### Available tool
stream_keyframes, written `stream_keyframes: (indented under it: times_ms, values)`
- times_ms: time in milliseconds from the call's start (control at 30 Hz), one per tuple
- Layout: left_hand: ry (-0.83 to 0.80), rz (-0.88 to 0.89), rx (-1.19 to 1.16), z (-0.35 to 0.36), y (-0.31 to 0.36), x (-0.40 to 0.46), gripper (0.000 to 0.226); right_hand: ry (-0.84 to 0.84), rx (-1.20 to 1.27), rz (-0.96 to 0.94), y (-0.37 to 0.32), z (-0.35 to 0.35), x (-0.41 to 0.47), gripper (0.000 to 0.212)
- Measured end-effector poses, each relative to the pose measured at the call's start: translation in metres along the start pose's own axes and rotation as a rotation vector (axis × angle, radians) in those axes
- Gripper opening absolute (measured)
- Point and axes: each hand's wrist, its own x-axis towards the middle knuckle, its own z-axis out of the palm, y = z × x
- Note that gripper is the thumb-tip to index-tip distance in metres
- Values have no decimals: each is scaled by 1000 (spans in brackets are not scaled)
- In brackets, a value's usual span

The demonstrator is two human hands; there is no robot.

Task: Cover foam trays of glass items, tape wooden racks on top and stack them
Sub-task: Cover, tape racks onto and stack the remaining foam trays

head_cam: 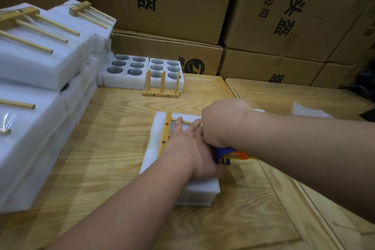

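Both hands (pixel 190 148) on foam tray (pixel 194 189)

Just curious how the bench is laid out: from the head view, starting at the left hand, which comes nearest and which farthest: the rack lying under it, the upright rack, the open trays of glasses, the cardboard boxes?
From the left hand:
1. Lying rack: directly under the fingers.
2. Upright rack: farther back, mid-table.
3. Open trays: just behind the upright rack.
4. Boxes: at the back wall.

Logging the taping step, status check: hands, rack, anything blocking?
Left hand flat, pressing wooden rack onto covered foam tray. Right hand gripping tape dispenser over it. Nothing blocking.
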Motion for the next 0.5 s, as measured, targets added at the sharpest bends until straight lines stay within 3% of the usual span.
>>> stream_keyframes:
  times_ms: [133, 267, 433, 500]
  values:
    - [19, 8, -27, -3, 2, -4, 64, 71, -81, -41, -9, 3, -7, 24]
    - [4, -1, 5, -1, 0, -5, 70, 36, -57, -54, -15, -3, -8, 27]
    - [-29, -4, 31, -2, -3, -2, 78, -52, -62, -77, -17, -7, 3, 2]
    - [-70, 7, 50, -3, -2, -3, 78, -189, -18, -81, -11, 2, 8, 24]
